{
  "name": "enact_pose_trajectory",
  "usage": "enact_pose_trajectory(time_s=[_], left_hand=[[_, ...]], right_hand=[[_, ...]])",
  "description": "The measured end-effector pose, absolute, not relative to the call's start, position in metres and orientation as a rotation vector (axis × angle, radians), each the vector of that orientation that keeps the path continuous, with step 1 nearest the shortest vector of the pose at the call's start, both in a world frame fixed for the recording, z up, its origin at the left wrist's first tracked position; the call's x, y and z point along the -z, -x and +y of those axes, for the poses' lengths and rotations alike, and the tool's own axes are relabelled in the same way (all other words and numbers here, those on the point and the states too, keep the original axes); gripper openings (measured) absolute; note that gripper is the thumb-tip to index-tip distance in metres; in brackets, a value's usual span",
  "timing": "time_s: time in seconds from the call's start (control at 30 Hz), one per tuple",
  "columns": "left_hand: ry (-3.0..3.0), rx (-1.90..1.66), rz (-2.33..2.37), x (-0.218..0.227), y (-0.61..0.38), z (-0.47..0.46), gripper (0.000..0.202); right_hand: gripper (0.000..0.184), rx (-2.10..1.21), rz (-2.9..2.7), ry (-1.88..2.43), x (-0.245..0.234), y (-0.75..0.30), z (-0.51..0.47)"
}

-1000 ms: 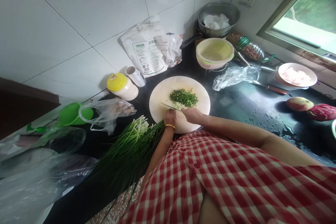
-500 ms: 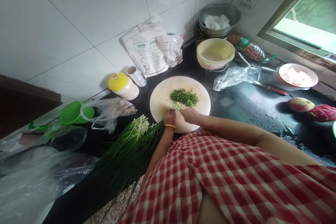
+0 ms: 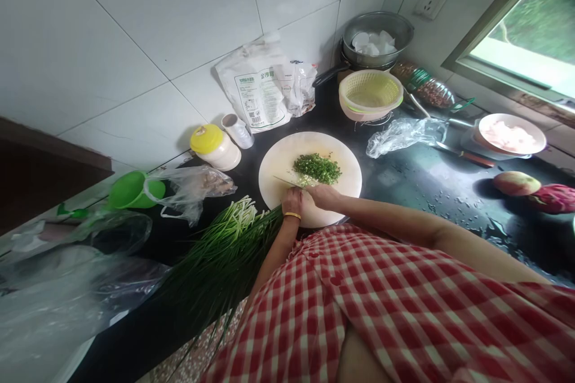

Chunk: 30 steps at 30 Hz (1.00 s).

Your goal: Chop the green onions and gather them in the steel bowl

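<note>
A round white cutting board lies on the dark counter before me. My right hand is closed round the handle of a knife, whose thin blade points left across the board. Close beside the blade, my left hand, with a yellow band at the wrist, presses down on a bunch of green onions; its fingers are curled. Chopped green onion is heaped just beyond the blade, with paler bits at its near edge. More long green onions spread over the counter left of the board.
Left are a yellow-lidded jar, a plastic bag and a green container. A colander and a pan stand behind. To the right are a second knife, a bowl of pale pieces, and fruit.
The view has shifted slightly, so everything sits a little to the right and lower. Both hands stay together at the same place on the board, with the knife still held.
</note>
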State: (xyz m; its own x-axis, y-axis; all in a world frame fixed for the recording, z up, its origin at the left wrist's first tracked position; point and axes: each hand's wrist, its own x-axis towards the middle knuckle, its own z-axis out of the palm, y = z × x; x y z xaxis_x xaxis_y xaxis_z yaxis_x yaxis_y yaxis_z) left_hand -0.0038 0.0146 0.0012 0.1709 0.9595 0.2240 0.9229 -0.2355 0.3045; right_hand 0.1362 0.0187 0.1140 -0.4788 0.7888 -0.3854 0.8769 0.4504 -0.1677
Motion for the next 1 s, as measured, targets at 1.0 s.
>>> enact_pose_trajectory(time_s=[1.0], left_hand=[[-2.358, -0.584, 1.822, -0.005, 0.013, 0.000, 0.022]], right_hand=[[0.031, 0.494, 2.430, -1.413, -0.117, -0.128, 0.009]])
